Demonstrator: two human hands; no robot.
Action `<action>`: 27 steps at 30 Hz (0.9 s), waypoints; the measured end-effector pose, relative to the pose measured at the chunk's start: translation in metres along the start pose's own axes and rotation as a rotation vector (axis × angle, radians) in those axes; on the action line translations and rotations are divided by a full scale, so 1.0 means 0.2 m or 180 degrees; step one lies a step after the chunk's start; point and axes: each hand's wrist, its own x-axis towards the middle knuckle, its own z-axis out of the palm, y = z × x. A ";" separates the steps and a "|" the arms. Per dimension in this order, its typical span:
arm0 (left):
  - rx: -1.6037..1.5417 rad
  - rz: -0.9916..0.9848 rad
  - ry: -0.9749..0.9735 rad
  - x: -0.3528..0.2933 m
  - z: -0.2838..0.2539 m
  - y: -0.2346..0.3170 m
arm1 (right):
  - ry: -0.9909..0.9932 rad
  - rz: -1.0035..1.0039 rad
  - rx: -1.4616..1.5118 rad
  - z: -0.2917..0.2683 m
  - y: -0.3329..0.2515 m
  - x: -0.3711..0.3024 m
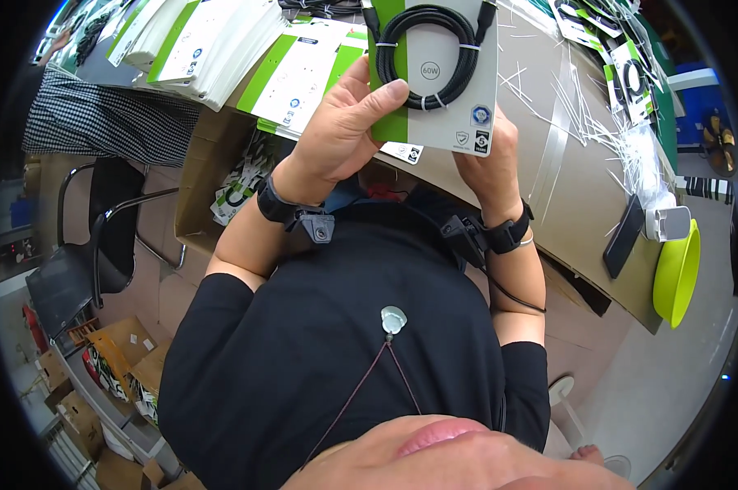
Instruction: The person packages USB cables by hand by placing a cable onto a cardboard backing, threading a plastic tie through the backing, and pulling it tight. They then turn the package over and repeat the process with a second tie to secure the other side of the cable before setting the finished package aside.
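Observation:
A white and green backing card [434,131] is held up over the near edge of the table. On its front a black braided cable [387,65] is coiled into a ring and fastened with several white ties. My left hand [348,114] grips the card at its left side, thumb flat on the front and the other fingers behind it. Behind the card's lower right corner is my right hand [490,159]; its fingers are hidden there, so its grip cannot be seen. Flat cards [291,82] in white and green lie just left of my left hand.
Stacks of cards [222,53] stand at the left. Loose white zip ties [585,110] are strewn at the right, near carded cables [630,77]. A dark phone [624,237] and a yellow-green bowl [677,273] sit by the right edge. An open cardboard box [191,196] is below left.

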 end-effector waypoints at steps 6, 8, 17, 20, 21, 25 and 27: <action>0.0691 0.0173 0.0151 -0.04 0.02 -0.03 | -0.0050 -0.0705 -0.0539 0.01 0.02 0.00; 0.0727 0.0245 0.0164 -0.04 0.01 -0.04 | -0.0042 -0.0830 -0.0686 0.01 0.02 0.01; -0.1601 -0.0759 -0.0293 0.06 -0.25 -0.07 | 0.0125 0.0495 0.0770 -0.08 -0.03 0.00; -0.2417 -0.1051 -0.0679 0.06 -0.30 -0.07 | 0.0391 0.0971 0.1510 -0.10 -0.01 -0.02; -0.2570 -0.1062 -0.0499 0.06 -0.29 -0.08 | 0.0412 0.1161 0.1730 -0.10 -0.01 -0.02; -0.2669 -0.1045 -0.0199 0.06 -0.30 -0.07 | 0.0358 0.1450 0.2035 -0.08 -0.01 -0.03; -0.2638 -0.1030 -0.0142 0.06 -0.30 -0.07 | 0.0322 0.1494 0.2080 -0.08 0.01 -0.03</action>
